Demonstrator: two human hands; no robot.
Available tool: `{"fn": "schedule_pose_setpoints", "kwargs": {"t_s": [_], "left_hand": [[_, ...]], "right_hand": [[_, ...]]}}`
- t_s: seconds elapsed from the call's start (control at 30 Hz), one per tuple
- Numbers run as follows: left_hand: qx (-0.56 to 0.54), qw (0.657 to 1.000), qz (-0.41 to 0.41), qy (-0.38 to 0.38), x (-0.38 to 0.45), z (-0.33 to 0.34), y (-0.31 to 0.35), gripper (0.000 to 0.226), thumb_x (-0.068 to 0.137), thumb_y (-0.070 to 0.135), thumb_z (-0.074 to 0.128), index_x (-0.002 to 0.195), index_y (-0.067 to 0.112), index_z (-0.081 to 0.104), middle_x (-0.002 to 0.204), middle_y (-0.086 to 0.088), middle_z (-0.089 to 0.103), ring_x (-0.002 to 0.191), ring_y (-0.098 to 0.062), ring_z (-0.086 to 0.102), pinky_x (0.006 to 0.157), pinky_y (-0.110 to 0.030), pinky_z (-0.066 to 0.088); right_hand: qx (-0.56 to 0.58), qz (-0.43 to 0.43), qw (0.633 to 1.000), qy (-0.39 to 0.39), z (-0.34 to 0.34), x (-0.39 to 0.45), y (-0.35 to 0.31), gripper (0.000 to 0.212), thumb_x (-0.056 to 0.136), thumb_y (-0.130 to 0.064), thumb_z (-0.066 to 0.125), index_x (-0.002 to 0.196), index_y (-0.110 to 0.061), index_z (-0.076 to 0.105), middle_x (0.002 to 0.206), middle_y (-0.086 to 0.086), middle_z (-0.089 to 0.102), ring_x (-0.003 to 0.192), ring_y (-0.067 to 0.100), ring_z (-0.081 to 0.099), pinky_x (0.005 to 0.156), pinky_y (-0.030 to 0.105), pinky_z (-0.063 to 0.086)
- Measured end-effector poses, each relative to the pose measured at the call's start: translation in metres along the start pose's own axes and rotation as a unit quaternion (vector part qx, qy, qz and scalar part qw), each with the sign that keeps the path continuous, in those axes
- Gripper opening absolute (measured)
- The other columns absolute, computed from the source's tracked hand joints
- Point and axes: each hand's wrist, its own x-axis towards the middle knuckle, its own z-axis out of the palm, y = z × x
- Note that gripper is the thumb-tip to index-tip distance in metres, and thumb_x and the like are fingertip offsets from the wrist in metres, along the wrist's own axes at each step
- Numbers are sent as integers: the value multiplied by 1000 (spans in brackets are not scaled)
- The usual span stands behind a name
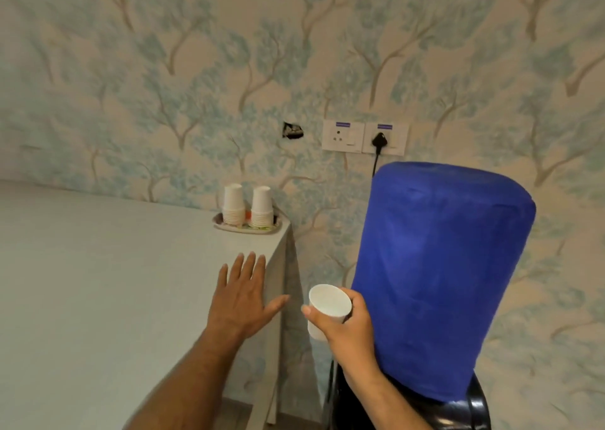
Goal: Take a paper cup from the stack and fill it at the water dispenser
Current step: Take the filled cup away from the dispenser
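My right hand (345, 323) grips a white paper cup (328, 302), mouth tilted toward me, just left of the water dispenser's blue-covered bottle (438, 275). The dispenser's black body (471, 411) shows at the bottom edge; its taps are hidden. Two upside-down stacks of white paper cups (233, 204) (262, 206) stand on a small tray (226, 226) at the table's far right corner. My left hand (242, 295) lies flat and open on the white table (98, 282) near its right edge, holding nothing.
Behind everything is a wall with tree-patterned paper. Two switch plates (343, 135) sit above the dispenser, and a black plug (379, 140) with its cord drops behind the bottle. A narrow gap separates the table's edge from the dispenser.
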Motion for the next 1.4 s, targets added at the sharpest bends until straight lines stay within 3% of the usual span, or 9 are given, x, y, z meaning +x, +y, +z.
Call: {"fn": "schedule_pose_setpoints", "kwargs": {"t_s": [0.2,0.43,0.63,0.93,1.1,1.3,1.4], "left_hand": [[5,997,-72,-8,-17,-25,-64,136,48,92,-30,159,21,-2,169,-4,-2,155,-24,-5,124,-47,-1],[0,990,-134,-36,-54,-32,-122,138,45,96,-27,160,23,0,169,-1,-2,155,-22,-6,124,-49,-2],[-4,982,-180,-55,-83,-36,-153,145,39,97,-29,160,22,0,169,-1,-1,155,-23,-6,125,-49,-1],[-24,972,-222,-76,-109,-31,-174,139,46,100,-14,160,22,3,169,-1,3,156,-24,-1,125,-51,2],[-51,965,-242,-90,-118,-27,-171,109,78,90,22,160,20,4,169,-3,4,155,-25,1,125,-53,4],[-54,962,-249,-97,-117,-25,-172,112,75,92,20,159,20,6,169,-4,7,155,-26,3,125,-55,3],[-50,962,-247,-103,-118,-27,-172,122,64,96,6,159,20,8,169,-4,7,155,-26,3,125,-54,3]], "right_hand": [[11,-2,998,-60,56,9,-39,73,56,-39,93,117,-28,54,109,-10,62,100,12,60,74,22,49],[20,11,993,-118,119,-4,-60,76,53,-40,94,116,-27,53,107,-9,63,96,11,61,68,17,46],[8,11,984,-177,157,-23,-67,77,51,-45,93,114,-31,51,107,-12,61,99,12,60,75,21,50],[-5,12,968,-250,184,-45,-76,77,62,-41,90,124,-30,47,118,-5,56,106,14,54,66,14,44],[8,24,965,-260,189,-50,-75,75,63,-37,90,124,-29,48,118,-5,56,103,13,54,61,11,41],[13,32,965,-260,189,-50,-73,76,63,-36,91,125,-28,48,118,-4,56,103,13,55,62,13,44],[11,35,965,-259,188,-50,-71,76,62,-37,91,124,-28,49,118,-4,57,102,13,55,64,15,45]]}}
